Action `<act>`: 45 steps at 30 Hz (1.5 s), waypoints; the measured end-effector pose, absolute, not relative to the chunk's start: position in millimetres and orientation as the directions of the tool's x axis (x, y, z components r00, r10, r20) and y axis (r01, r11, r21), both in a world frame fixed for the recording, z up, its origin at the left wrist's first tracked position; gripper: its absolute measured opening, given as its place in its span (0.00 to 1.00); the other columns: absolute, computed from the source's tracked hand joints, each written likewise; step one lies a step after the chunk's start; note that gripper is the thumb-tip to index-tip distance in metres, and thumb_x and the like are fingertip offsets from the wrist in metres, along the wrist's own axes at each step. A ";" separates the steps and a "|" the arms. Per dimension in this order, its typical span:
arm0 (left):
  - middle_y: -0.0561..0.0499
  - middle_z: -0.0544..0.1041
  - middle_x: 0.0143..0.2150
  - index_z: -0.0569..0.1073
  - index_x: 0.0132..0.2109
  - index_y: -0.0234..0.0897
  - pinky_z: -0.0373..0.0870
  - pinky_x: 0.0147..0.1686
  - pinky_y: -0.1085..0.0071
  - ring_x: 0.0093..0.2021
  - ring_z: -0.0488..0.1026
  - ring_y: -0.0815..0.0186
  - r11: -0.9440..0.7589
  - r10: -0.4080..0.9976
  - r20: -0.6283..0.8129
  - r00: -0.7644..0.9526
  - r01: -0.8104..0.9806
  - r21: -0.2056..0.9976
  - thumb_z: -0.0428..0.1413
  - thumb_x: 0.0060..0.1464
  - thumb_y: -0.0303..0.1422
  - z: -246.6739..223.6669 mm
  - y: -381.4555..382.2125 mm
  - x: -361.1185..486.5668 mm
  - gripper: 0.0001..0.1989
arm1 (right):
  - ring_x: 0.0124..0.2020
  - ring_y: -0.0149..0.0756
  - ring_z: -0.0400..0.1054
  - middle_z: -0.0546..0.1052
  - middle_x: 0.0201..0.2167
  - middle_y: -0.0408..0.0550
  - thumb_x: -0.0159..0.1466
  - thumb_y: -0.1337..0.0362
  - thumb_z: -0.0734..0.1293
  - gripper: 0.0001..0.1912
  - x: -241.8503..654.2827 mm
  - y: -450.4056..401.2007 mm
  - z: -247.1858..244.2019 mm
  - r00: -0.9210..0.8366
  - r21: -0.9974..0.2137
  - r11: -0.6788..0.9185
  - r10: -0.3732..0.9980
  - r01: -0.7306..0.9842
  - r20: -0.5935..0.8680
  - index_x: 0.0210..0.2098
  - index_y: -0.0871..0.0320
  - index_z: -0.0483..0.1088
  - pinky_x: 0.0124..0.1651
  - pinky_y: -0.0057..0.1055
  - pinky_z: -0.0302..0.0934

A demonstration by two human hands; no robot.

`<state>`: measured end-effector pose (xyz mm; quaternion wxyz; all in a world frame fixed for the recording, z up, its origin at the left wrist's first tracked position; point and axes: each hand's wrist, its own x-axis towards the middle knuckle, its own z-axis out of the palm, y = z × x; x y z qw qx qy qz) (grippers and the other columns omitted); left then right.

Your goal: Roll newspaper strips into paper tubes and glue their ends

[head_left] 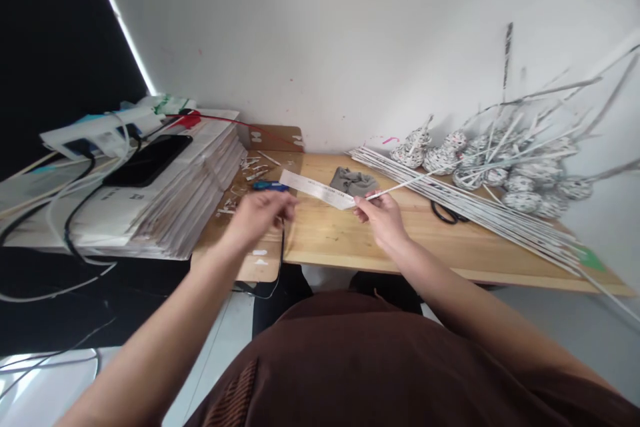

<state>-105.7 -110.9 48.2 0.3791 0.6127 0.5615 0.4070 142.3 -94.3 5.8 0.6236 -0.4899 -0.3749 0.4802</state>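
Note:
My right hand [381, 219] pinches a paper strip [317, 189] with small print near its lower edge. From the same fingers a thin rolled paper stick [407, 182] runs up to the right, and the flat strip reaches left from the pinch. My left hand [265, 213] hovers left of the strip's free end, apart from it. Its fingers look curled but are smeared by motion, so whether anything is in them is unclear. Just behind it lies a blue tool [269, 185], partly hidden. A crumpled grey cloth [354, 181] rests behind the strip.
Stacked paper [180, 213] stands at left, bearing a black phone [149, 160] and a white power strip [103, 133] with cables. Rolled paper sticks [480, 213] lie across the right side, over black-handled scissors [444, 212]. Woven paper gourd shapes [525, 180] crowd the wall. Paper scraps litter the brown board [250, 271].

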 end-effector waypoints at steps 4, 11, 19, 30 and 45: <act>0.45 0.80 0.40 0.79 0.45 0.33 0.71 0.29 0.77 0.33 0.76 0.70 0.367 0.921 -0.292 0.258 -0.325 0.871 0.61 0.52 0.26 10.1 -137.9 -40.0 0.12 | 0.20 0.27 0.69 0.73 0.21 0.35 0.49 0.61 0.77 0.21 127.0 -98.9 1.5 0.258 -0.958 0.105 0.966 -0.265 0.034 0.33 0.55 0.62 0.20 0.22 0.60; 0.53 0.76 0.26 0.78 0.33 0.29 0.65 0.23 0.83 0.24 0.70 0.78 0.284 0.948 -0.293 0.122 -0.737 0.613 0.68 0.44 0.25 -1.3 -132.0 11.1 0.08 | 0.23 0.26 0.68 0.73 0.22 0.35 0.49 0.62 0.77 0.19 112.1 -122.0 -5.7 0.218 -0.940 0.104 0.975 -0.325 0.032 0.31 0.56 0.63 0.24 0.22 0.61; 0.49 0.79 0.29 0.78 0.34 0.29 0.71 0.29 0.78 0.28 0.75 0.72 0.214 0.969 -0.243 0.047 -0.651 0.728 0.71 0.38 0.32 -2.7 -125.9 -1.4 0.15 | 0.29 0.31 0.71 0.77 0.30 0.43 0.55 0.55 0.74 0.15 129.7 -146.8 -8.5 -0.054 -0.953 -0.140 0.990 -0.270 -0.131 0.35 0.57 0.70 0.27 0.25 0.61; 0.48 0.80 0.30 0.79 0.35 0.29 0.74 0.30 0.76 0.29 0.77 0.70 0.186 0.977 -0.214 0.002 -0.499 0.846 0.72 0.36 0.34 -6.8 -115.6 -19.6 0.18 | 0.43 0.42 0.74 0.81 0.40 0.48 0.68 0.66 0.60 0.16 176.8 -118.7 33.4 -0.263 -0.573 0.473 0.872 0.669 0.413 0.49 0.51 0.75 0.48 0.38 0.65; 0.50 0.78 0.32 0.78 0.35 0.30 0.73 0.33 0.76 0.31 0.75 0.72 0.149 0.989 -0.137 0.060 -0.503 0.851 0.71 0.39 0.35 -20.8 -121.1 -23.4 0.16 | 0.40 0.49 0.75 0.81 0.38 0.57 0.70 0.57 0.56 0.18 173.4 -1.9 -5.3 -0.204 -0.187 0.222 0.973 0.957 0.110 0.45 0.58 0.75 0.39 0.36 0.59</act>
